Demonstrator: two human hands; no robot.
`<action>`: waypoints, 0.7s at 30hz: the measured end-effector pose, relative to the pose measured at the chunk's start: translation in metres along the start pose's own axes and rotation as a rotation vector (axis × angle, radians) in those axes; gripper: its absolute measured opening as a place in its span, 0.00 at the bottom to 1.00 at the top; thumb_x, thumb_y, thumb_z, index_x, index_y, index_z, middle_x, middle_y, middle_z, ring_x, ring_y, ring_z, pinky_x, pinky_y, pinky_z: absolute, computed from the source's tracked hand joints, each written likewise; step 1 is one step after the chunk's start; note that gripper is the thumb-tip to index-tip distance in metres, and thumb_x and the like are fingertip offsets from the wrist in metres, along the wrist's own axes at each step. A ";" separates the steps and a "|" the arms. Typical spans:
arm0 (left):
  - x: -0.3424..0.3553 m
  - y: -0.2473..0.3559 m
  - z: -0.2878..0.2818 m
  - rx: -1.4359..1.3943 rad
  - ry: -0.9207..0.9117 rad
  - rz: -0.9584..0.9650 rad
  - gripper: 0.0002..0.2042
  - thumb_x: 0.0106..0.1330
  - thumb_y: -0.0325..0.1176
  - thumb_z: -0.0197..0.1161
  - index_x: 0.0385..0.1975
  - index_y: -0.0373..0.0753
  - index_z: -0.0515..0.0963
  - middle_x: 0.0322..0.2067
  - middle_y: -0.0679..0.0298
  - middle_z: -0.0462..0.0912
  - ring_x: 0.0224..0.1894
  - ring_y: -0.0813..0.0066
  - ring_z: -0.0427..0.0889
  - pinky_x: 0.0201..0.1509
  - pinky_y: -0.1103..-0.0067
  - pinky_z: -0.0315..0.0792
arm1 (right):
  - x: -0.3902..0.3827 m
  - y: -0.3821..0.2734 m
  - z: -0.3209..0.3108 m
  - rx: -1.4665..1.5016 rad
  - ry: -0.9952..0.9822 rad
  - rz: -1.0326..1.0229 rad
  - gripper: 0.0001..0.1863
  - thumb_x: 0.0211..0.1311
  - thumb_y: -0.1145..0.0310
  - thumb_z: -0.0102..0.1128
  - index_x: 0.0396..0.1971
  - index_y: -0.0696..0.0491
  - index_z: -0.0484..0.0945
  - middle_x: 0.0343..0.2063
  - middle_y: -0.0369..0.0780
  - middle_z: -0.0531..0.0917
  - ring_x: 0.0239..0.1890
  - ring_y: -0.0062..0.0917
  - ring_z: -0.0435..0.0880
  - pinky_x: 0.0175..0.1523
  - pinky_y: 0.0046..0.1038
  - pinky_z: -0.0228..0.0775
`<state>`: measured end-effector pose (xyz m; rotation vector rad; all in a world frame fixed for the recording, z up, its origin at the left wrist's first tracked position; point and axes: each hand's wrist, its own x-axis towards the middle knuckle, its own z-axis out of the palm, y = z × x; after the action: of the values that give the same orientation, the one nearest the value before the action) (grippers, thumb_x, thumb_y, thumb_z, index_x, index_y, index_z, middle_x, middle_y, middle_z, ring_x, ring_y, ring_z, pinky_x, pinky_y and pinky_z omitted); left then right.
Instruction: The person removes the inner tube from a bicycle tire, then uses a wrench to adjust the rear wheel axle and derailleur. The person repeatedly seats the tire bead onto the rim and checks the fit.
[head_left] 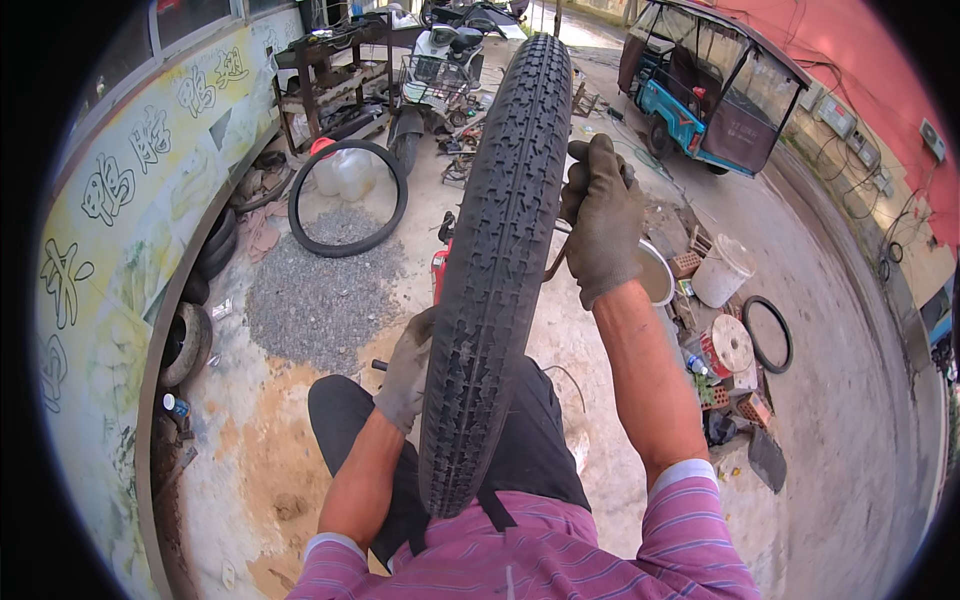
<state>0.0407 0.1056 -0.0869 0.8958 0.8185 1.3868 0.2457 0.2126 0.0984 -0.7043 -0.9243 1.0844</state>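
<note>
A black rubber tyre (505, 240) stands upright through the centre of the frame, from the top edge to the lower middle; its tread is chunky, with ridged lines along the middle and blocky, broken edges. Both of the 2 hands wear dull grey-brown fabric gloves. The left hand (408, 365), left of centre, lies against the tyre's side; its fingers pass behind the rubber, so I cannot tell their grip. The right hand (603, 215), upper right of centre, has its fingers bent inward beside the tyre; what they close on, I cannot tell.

At right, a round basin (668, 283) holds a cloudy tan content, and a white plastic bucket (724, 272) stands near rough red bricks (686, 264). At upper left, a thin black tyre ring (303, 222) leans before a translucent plastic jug (350, 172), by loose grey gravel (315, 290).
</note>
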 end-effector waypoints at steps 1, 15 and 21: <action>0.002 -0.003 -0.004 0.039 -0.038 -0.018 0.27 0.72 0.32 0.64 0.67 0.28 0.64 0.58 0.53 0.76 0.57 0.69 0.79 0.58 0.76 0.78 | 0.001 -0.001 0.000 -0.035 0.009 -0.063 0.18 0.76 0.55 0.59 0.39 0.57 0.81 0.23 0.29 0.76 0.21 0.09 0.68 0.24 0.18 0.58; 0.015 0.008 -0.024 0.595 0.147 0.258 0.25 0.69 0.30 0.64 0.63 0.26 0.70 0.49 0.55 0.82 0.50 0.72 0.82 0.58 0.76 0.76 | 0.020 -0.051 -0.015 -0.968 -0.193 -0.473 0.13 0.66 0.72 0.65 0.48 0.62 0.83 0.41 0.38 0.89 0.40 0.18 0.83 0.49 0.24 0.75; 0.079 0.055 -0.022 0.333 0.047 0.369 0.31 0.71 0.47 0.66 0.62 0.25 0.71 0.57 0.49 0.77 0.57 0.68 0.80 0.61 0.74 0.76 | 0.064 -0.060 -0.024 -1.198 -0.326 -0.603 0.14 0.66 0.71 0.62 0.48 0.62 0.82 0.38 0.40 0.88 0.38 0.22 0.83 0.47 0.28 0.75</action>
<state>-0.0011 0.1845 -0.0451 1.3266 0.9718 1.6198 0.3038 0.2527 0.1564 -1.0992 -1.9443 -0.0030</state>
